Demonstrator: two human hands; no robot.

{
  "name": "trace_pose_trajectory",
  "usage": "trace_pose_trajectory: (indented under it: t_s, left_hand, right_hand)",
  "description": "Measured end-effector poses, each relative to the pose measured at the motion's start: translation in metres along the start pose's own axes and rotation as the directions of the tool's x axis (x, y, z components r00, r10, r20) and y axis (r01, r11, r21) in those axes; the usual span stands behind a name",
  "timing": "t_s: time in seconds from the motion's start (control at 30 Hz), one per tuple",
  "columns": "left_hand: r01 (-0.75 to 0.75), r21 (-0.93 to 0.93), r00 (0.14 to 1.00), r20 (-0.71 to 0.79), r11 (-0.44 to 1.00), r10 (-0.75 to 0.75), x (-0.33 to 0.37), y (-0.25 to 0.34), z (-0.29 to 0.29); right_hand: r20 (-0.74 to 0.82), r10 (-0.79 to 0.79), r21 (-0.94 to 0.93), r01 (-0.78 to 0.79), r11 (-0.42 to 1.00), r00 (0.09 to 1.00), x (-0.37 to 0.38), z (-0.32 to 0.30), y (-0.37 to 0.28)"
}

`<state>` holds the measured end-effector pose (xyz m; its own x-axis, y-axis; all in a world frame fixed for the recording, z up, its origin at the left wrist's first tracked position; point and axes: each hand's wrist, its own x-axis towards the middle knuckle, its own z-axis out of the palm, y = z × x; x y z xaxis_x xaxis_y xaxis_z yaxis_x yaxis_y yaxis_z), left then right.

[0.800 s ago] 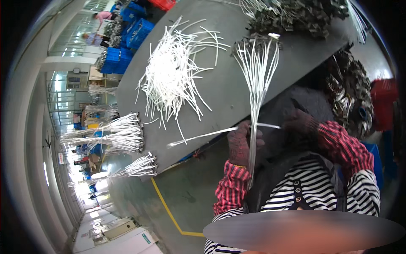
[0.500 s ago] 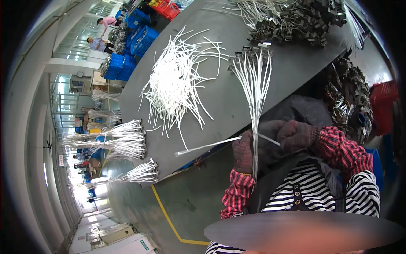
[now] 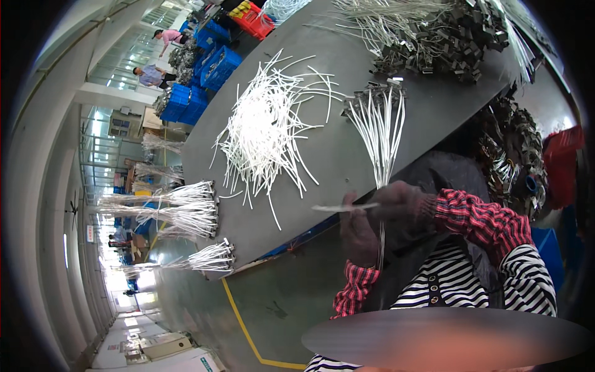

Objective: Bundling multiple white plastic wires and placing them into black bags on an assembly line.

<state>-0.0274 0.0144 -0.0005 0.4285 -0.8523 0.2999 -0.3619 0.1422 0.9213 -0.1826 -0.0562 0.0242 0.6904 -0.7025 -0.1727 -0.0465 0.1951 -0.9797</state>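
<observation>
No lettering legible — red-and-white sign too small; green label on white cabinet — likewise.

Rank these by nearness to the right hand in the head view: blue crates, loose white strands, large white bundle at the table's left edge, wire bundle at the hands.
Nearest first from the right hand:
1. Wire bundle, right at the hand.
2. Loose white strands, left, on the table.
3. Large white bundle, farther left, table's edge.
4. Blue crates, back left, beyond the table.

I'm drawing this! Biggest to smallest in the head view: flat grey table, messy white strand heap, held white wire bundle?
Flat grey table
Messy white strand heap
Held white wire bundle
</observation>
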Motion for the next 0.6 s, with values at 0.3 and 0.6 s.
trace_pose_trajectory:
  t_s: [0.3,0.6]
  left_hand:
    - [0.047,-0.019,0.962,0.271,0.999,-0.040,0.007,0.004,-0.006]
    - [0.042,0.118,0.925,0.370,0.992,-0.083,0.008,-0.014,0.003]
  right_hand:
    - [-0.107,0.085,0.241,-0.057,0.969,0.991,0.005,-0.019,0.029]
    - [-0.086,-0.335,-0.207,0.312,0.927,0.938,0.013,-0.023,0.028]
